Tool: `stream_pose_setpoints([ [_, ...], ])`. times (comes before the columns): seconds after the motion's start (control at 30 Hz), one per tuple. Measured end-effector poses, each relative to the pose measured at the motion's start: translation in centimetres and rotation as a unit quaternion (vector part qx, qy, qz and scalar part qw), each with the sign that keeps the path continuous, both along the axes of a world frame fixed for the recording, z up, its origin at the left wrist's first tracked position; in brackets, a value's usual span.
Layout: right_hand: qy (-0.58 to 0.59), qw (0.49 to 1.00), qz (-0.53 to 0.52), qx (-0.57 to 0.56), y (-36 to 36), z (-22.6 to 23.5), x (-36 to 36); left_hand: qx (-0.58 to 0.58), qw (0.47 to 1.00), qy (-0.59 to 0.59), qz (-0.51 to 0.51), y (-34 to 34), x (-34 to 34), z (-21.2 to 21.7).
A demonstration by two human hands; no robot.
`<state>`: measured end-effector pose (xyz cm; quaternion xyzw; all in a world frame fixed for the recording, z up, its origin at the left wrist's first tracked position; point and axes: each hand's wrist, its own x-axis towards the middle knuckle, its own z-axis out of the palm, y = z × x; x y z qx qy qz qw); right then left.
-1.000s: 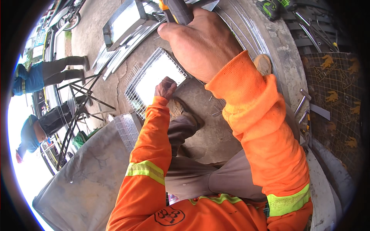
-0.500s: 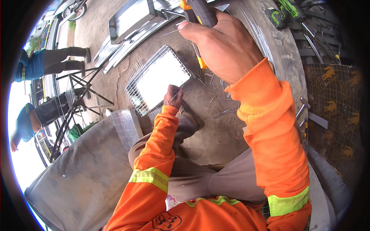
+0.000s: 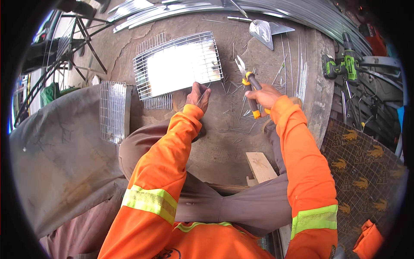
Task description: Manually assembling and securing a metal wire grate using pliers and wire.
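My right hand (image 3: 266, 96) is closed round the yellow-and-grey handles of a pair of pliers (image 3: 250, 82). The jaws point up and stand apart, with nothing between them. To the left of it, my left hand (image 3: 198, 96) pinches a short thin piece of wire (image 3: 208, 87) at the near edge of a wire mesh box (image 3: 139, 69). A bright sheet of metal (image 3: 177, 64) covers most of the box's top. Whether the left fingers also touch the mesh is hard to see.
Short cut wires (image 3: 233, 88) litter the ground. A trowel (image 3: 261, 33) lies beyond the pliers, near long metal strips (image 3: 181, 9). A green drill (image 3: 345, 64) is at right, a wooden piece (image 3: 261, 167) between my legs, and another mesh piece (image 3: 114, 110) on the left.
My right hand has come down and away from the camera with the pliers, and their jaws now show. The view has shifted. My left hand stays at the box's near edge.
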<state>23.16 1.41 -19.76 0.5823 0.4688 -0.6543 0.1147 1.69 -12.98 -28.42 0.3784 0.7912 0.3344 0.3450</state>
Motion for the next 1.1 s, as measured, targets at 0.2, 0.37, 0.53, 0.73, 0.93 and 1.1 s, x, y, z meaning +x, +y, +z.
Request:
stream_pose_setpoints([
  [0.2, -0.051, 0.974, 0.212, -0.068, -2.2, -5.6, -2.1, -0.004, 0.996, 0.007, 0.086, -0.5, 1.7, -1.1],
  [0.37, -0.077, 0.973, 0.179, -0.120, -2.4, -5.7, -4.5, -0.011, 0.984, -0.006, 0.180, 0.3, 3.8, 0.2],
  [0.53, -0.037, 0.964, 0.214, -0.150, -2.2, -7.1, -5.0, -0.032, 0.973, -0.040, 0.225, 0.8, 3.9, 0.6],
  [0.73, 0.005, 0.944, 0.182, -0.275, 0.1, -7.7, -5.2, -0.003, 0.971, -0.080, 0.225, 0.4, 3.9, 0.0],
  [0.93, -0.013, 0.937, 0.223, -0.270, 2.5, -7.3, -6.2, 0.010, 0.970, -0.088, 0.226, 0.1, 4.2, -0.5],
  [1.1, -0.045, 0.927, 0.254, -0.273, 3.7, -6.4, -7.3, 0.025, 0.968, -0.105, 0.226, -0.6, 4.4, -1.2],
])
